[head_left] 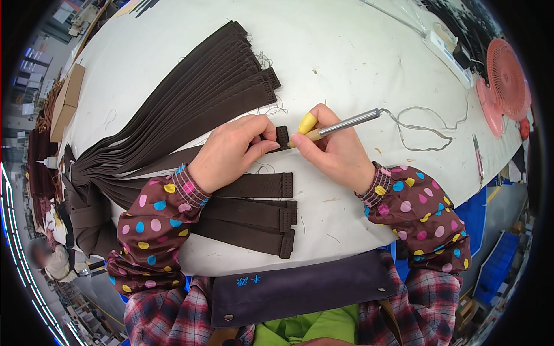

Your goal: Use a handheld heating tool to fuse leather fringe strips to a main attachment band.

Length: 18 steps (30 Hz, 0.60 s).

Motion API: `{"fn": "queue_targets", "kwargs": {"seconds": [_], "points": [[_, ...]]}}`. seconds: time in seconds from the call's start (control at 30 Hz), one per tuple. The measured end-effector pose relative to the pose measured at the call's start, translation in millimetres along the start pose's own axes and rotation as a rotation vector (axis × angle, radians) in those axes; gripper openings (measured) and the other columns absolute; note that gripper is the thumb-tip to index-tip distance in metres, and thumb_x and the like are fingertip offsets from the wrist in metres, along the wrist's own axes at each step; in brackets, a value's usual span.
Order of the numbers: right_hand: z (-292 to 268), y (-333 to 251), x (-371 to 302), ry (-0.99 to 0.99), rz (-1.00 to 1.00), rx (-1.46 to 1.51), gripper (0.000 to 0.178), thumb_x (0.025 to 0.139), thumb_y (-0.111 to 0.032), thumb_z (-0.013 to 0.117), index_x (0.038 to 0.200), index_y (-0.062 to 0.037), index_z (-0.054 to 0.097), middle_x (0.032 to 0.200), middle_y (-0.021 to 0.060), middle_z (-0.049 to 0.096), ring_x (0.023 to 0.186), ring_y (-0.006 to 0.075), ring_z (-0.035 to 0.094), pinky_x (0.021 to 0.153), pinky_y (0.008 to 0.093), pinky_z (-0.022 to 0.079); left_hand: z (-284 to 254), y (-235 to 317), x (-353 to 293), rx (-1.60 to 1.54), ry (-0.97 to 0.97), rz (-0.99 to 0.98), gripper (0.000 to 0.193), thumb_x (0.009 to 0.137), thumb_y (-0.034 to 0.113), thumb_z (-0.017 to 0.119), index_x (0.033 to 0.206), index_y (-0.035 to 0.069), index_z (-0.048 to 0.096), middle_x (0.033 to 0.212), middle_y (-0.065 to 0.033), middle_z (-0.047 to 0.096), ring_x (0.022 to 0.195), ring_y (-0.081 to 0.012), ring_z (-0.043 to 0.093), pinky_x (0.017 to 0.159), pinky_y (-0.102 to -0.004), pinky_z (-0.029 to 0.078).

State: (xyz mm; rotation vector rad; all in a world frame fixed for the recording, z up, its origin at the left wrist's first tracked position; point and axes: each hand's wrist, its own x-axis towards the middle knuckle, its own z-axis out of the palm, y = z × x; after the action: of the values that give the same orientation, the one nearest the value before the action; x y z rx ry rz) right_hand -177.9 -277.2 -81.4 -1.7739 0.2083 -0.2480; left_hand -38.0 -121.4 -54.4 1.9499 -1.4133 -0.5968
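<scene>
My left hand (235, 147) is closed, thumb and fingers pinching a dark brown fabric strap (179, 161) close to its stitched end tab (282, 138). In my right hand (340, 153) is a corded pen-shaped tool (349, 123) with a metal barrel, which looks like a soldering iron. It lies slanted, its lower end by the tab; whether it touches is hidden by my fingers. A yellow finger cot (307, 122) covers one right fingertip. Several more straps with tabs (287, 184) lie nearer me, fanned out under my left forearm. Beyond my left hand, many straps (196, 86) form a layered bundle with loose threads.
The tool's grey cord (427, 144) loops over the white table cover (369, 69). A white power strip (447, 55) and a pink fan (505, 81) stand at the far right, with tweezers (478, 158) nearer. A cardboard box (67, 101) sits on the left edge.
</scene>
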Motion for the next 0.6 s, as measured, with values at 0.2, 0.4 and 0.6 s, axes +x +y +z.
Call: {"fn": "queue_targets", "kwargs": {"seconds": [0.2, 0.4, 0.6], "points": [[0, -2, 0, -0.001, 0.013, -0.019, 0.018, 0.088, -0.007, 0.061, 0.087, -0.0045, 0.043, 0.074, -0.0011, 0.049, 0.063, 0.0029, 0.042, 0.054, 0.02, 0.036, 1, 0, 0, 0.0, 0.001, -0.004, 0.014, 0.081, 0.011, 0.066, 0.083, 0.004, 0.053, 0.075, -0.0085, 0.057, 0.065, -0.0214, 0.057, 0.058, -0.0316, 0.045], [0, -1, 0, -0.005, 0.02, -0.012, 0.019, 0.088, -0.009, 0.061, 0.088, -0.004, 0.043, 0.075, -0.0007, 0.05, 0.064, 0.0026, 0.044, 0.054, 0.0195, 0.038, 1, -1, 1, 0.0, 0.015, -0.001, 0.015, 0.082, 0.011, 0.066, 0.082, 0.004, 0.053, 0.073, -0.0083, 0.057, 0.065, -0.0211, 0.057, 0.058, -0.0311, 0.045], [-1, -3, -1, 0.03, 0.009, -0.007, 0.017, 0.088, -0.008, 0.06, 0.087, -0.0042, 0.043, 0.072, -0.001, 0.05, 0.063, 0.0024, 0.044, 0.053, 0.0191, 0.038, -13, -2, 1, -0.024, -0.182, 0.071, 0.016, 0.08, 0.011, 0.067, 0.089, 0.004, 0.056, 0.085, -0.008, 0.058, 0.068, -0.0201, 0.058, 0.06, -0.0305, 0.046]]}}
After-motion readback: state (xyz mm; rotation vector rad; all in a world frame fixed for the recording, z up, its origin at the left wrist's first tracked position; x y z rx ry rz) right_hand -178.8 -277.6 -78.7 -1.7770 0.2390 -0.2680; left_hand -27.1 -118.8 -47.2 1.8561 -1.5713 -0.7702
